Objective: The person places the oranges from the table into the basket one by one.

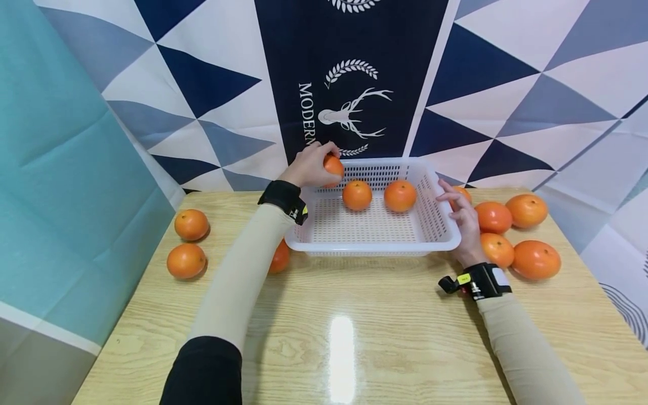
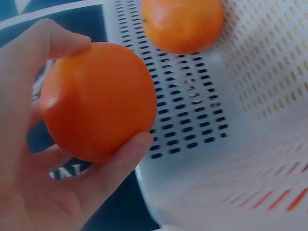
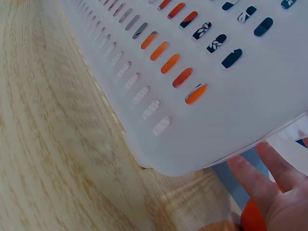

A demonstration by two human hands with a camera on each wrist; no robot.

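My left hand [image 1: 307, 164] grips an orange [image 2: 98, 101] between thumb and fingers, above the back left corner of a white plastic basket [image 1: 374, 247]. Inside the basket two more oranges sit apart on the slotted floor, a left one [image 1: 357, 195] and a right one [image 1: 400, 196]. At the basket's right side is my right hand [image 1: 464, 228], its fairly straight fingers [image 3: 250, 178] touching the rim and nothing held in them.
Several oranges [image 1: 536, 260] lie right of the basket, one partly behind my right hand. Two oranges [image 1: 186, 260] stand near the table's left edge. Another orange [image 1: 279, 257] is partly hidden by my left forearm. A patterned cloth [image 1: 217, 84] hangs behind the wooden table [image 1: 405, 326].
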